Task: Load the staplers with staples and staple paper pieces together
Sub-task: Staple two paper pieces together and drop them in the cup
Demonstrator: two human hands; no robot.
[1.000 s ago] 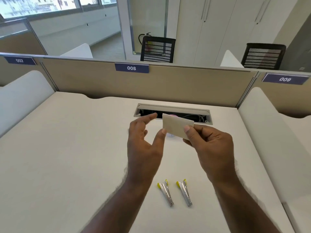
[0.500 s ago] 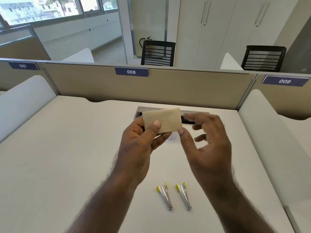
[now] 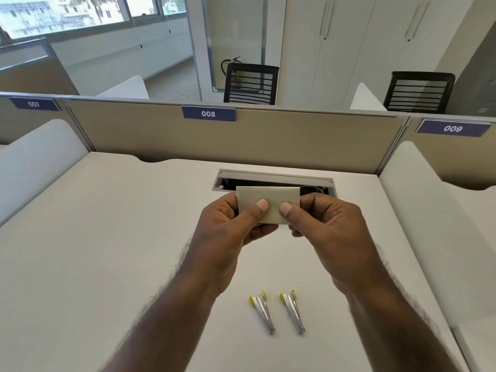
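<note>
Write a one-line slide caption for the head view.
Both hands, left hand and right hand, pinch a paper piece above two staplers on the desk.

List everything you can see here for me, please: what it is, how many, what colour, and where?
paper piece: 1, cream, held up over the desk, in front of the cable slot
staplers: 2, silver with yellow tips, side by side on the near desk, open
desk: 1, white, under everything
cable slot: 1, grey, at the desk's far edge
partition: beige, behind the desk
number labels: 3, blue, 007, 008, 009, along the partition top
chairs: 2, black, beyond the partition
cabinets: white, back wall
left hand: pinches the paper's left part
right hand: pinches its right part
</note>
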